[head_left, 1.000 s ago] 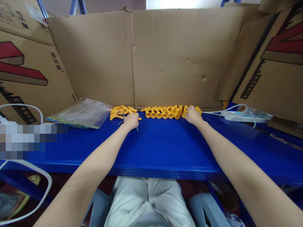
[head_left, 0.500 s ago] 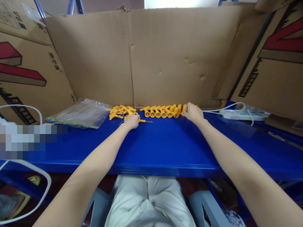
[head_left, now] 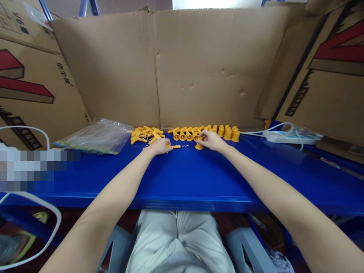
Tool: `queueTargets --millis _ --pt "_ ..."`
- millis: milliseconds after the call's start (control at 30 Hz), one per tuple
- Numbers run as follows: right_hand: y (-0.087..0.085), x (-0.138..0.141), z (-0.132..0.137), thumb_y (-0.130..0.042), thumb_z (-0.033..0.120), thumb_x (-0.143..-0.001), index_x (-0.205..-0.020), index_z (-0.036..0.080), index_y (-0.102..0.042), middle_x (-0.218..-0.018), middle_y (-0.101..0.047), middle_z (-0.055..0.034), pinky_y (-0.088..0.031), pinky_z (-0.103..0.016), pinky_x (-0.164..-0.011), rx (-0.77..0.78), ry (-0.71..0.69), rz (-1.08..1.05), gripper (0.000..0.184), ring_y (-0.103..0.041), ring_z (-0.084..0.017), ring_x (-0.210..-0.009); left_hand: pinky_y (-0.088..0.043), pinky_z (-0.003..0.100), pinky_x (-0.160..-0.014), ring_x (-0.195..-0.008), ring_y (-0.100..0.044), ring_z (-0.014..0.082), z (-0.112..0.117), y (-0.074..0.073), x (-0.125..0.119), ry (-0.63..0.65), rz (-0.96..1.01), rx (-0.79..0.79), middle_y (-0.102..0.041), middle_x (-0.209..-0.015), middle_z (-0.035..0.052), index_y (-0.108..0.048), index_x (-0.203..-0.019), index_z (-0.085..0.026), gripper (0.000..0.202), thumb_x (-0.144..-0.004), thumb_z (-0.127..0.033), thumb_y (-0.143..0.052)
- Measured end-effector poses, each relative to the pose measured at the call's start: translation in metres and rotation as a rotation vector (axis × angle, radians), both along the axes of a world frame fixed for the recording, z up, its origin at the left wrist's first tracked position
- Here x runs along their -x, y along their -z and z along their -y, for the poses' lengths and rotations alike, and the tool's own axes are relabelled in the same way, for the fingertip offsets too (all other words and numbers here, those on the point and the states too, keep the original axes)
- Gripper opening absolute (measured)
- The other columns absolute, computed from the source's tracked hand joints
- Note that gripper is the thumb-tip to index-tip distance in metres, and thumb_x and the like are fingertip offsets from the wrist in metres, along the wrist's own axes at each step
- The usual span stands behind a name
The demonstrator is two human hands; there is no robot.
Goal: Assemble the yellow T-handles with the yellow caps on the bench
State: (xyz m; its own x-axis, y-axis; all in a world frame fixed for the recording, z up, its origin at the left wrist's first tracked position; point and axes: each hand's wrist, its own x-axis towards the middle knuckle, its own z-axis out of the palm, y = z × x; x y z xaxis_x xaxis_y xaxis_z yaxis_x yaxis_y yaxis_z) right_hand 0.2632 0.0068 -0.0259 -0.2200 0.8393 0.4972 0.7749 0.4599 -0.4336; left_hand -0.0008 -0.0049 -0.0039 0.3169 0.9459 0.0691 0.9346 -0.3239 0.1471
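My left hand (head_left: 161, 146) is closed around a yellow corkscrew (head_left: 175, 146), whose ribbed shaft and thin metal spiral point right, toward my other hand; its handle is mostly hidden by my fingers. In my right hand (head_left: 211, 140), thumb and fingers pinch a yellow bell-shaped cap (head_left: 199, 146), wide end down, at or just above the blue table. Behind my left hand lies a loose pile of yellow corkscrew handles (head_left: 142, 133) with metal spirals. Several corkscrews fitted with caps (head_left: 182, 135) form a row at the back. More loose caps (head_left: 228, 132) stand right of my right hand.
Clear plastic bags (head_left: 95, 138) lie at left on the blue table (head_left: 182, 178). Cardboard (head_left: 199, 68) walls the back, with large boxes at both sides. A white power strip (head_left: 292, 137) with cables sits at the right. The table's front edge is near my lap.
My right hand has come left from the loose caps, bringing one cap toward the corkscrew. My left hand has shifted slightly right with the corkscrew.
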Motion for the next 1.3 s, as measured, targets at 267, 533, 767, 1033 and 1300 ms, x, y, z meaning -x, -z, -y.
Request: queueTargets --millis 267,533,767,1033,1300 --pt "0.009 0.002 0.002 -0.072 0.027 -0.068 -0.086 0.018 -0.055 -0.082 -0.064 -0.0028 -0.046 -0.029 -0.066 0.109 0.046 0.071 0.026 -0.059 -0.017 -0.073 -0.039 0.024 -0.062 -0.077 -0.062 0.0187 0.007 -0.003 -0.005 -0.038 0.015 0.009 -0.069 -0.084 0.0028 -0.059 -0.099 -0.02 0.026 -0.078 -0.036 -0.058" --pt "0.006 0.006 0.003 -0.058 0.008 -0.073 -0.091 0.017 -0.057 -0.099 -0.066 -0.0092 -0.045 -0.03 -0.079 -0.078 -0.086 0.301 0.021 -0.061 -0.021 -0.091 -0.039 0.025 -0.062 -0.074 -0.062 0.0183 0.005 0.001 -0.004 0.01 0.041 0.0 -0.069 -0.082 0.0014 -0.056 -0.1 -0.021 0.028 -0.075 -0.034 -0.058" --pt "0.006 0.007 0.004 -0.06 0.01 -0.073 -0.092 0.017 -0.058 -0.097 -0.067 -0.0096 -0.046 -0.031 -0.076 -0.038 -0.114 0.304 0.02 -0.063 -0.022 -0.089 -0.037 0.024 -0.06 -0.071 -0.062 0.0172 0.002 0.002 -0.004 0.016 0.04 0.001 -0.068 -0.077 0.0002 -0.057 -0.093 -0.022 0.021 -0.075 -0.034 -0.057" --pt "0.004 0.007 0.007 -0.062 0.014 -0.076 -0.095 0.016 -0.061 -0.097 -0.069 -0.0101 -0.047 -0.031 -0.074 -0.002 -0.068 0.334 0.019 -0.064 -0.023 -0.088 -0.038 0.025 -0.062 -0.074 -0.062 0.018 0.003 0.001 -0.004 0.024 0.043 -0.017 -0.068 -0.078 0.0006 -0.06 -0.087 -0.022 0.018 -0.074 -0.034 -0.057" --pt "0.0 0.007 0.012 -0.063 0.012 -0.075 -0.101 0.017 -0.066 -0.107 -0.069 -0.0109 -0.048 -0.034 -0.084 -0.012 -0.064 0.355 0.026 -0.064 -0.025 -0.1 -0.036 0.024 -0.057 -0.067 -0.061 0.0165 0.005 0.0 -0.005 0.024 0.039 -0.015 -0.068 -0.073 -0.0003 -0.061 -0.087 -0.023 0.018 -0.073 -0.033 -0.056"
